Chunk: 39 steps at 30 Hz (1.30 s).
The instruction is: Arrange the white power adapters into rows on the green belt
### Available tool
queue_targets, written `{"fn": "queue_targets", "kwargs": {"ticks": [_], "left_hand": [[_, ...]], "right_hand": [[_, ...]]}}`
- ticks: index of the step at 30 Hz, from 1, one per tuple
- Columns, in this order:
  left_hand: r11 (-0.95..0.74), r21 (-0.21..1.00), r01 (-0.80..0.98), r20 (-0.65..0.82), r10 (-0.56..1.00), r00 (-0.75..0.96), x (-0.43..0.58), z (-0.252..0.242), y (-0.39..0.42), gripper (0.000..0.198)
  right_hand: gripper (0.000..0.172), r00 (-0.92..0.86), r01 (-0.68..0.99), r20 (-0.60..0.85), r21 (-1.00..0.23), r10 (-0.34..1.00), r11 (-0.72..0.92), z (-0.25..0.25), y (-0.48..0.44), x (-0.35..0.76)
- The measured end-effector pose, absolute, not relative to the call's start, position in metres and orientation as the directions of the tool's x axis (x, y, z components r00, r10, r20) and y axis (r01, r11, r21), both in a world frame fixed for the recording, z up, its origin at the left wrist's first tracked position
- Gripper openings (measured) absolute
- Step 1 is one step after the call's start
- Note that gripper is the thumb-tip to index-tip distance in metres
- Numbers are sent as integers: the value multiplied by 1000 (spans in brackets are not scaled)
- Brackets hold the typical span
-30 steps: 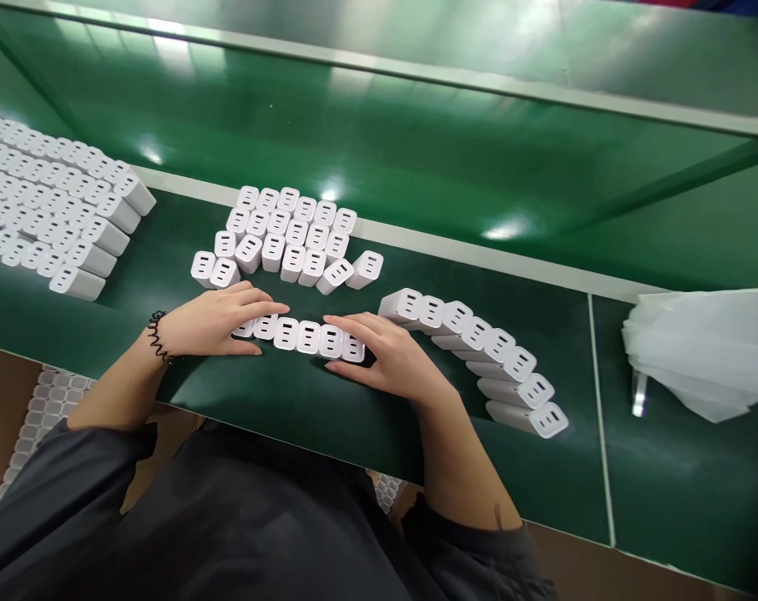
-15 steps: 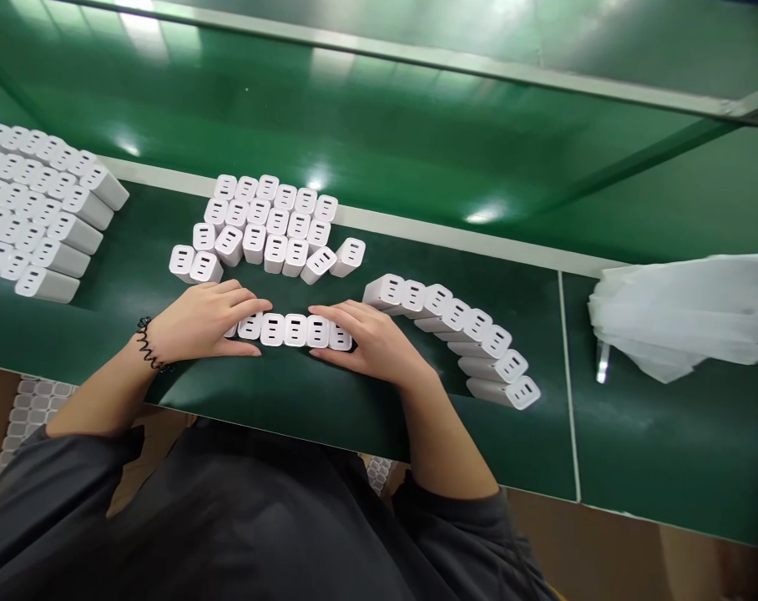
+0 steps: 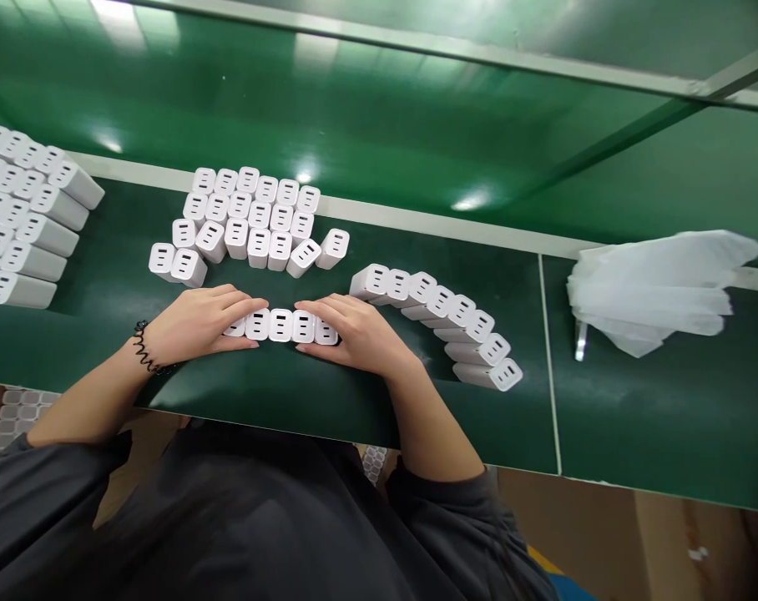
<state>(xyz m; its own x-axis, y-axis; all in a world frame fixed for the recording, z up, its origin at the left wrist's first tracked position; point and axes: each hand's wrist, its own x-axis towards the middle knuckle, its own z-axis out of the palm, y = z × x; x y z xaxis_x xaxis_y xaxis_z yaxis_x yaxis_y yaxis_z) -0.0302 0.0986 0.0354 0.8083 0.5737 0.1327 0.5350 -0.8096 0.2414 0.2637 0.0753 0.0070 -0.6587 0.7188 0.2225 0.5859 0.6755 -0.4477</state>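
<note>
A short row of white charger blocks (image 3: 280, 325) stands on the green table, slotted ends up. My left hand (image 3: 209, 321) grips its left end, fingers behind and thumb in front. At the right end, my right hand (image 3: 347, 334) clasps the row the same way, partly covering the last blocks. Behind the hands is a cluster of similar white blocks (image 3: 259, 215), with a few at its front standing askew. A curved line of white blocks (image 3: 440, 302) leans to the right of my right hand.
Many more white blocks (image 3: 34, 213) stand packed at the far left. White translucent sheets (image 3: 654, 292) lie on the table's right part, past a pale seam (image 3: 549, 359). A green wall (image 3: 379, 133) rises behind the table.
The view has shifted slightly. Both hands still hold the row, and my right hand is a little closer to my left, covering more of the row.
</note>
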Motion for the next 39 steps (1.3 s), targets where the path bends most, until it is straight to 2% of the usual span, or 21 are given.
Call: {"fn": "queue_targets", "kwargs": {"ticks": [17,23,27,31,35,39], "left_hand": [[-822,233,520,110,553,826,-30,36,101,57],[-804,276,526,56,560,826,-32,43,103,67],[-767,386,513,75,580,811,-34,47,108,74],[-661,579,477,70,624,779,-37,47,115,72],[-519,777,355,107,665,739,-40,41,121,66],[-415,882,225,130,672,729,-39,36,123,67]], "right_hand": [[53,-666,583,248,-415,704,698,7,75,264],[54,-663,586,256,-406,703,701,6,74,264],[53,-663,597,243,-400,708,695,8,74,264],[52,-664,587,258,-402,702,703,9,74,263],[52,-663,568,284,-412,693,712,8,74,262],[54,-664,554,304,-414,684,722,7,74,260]]}}
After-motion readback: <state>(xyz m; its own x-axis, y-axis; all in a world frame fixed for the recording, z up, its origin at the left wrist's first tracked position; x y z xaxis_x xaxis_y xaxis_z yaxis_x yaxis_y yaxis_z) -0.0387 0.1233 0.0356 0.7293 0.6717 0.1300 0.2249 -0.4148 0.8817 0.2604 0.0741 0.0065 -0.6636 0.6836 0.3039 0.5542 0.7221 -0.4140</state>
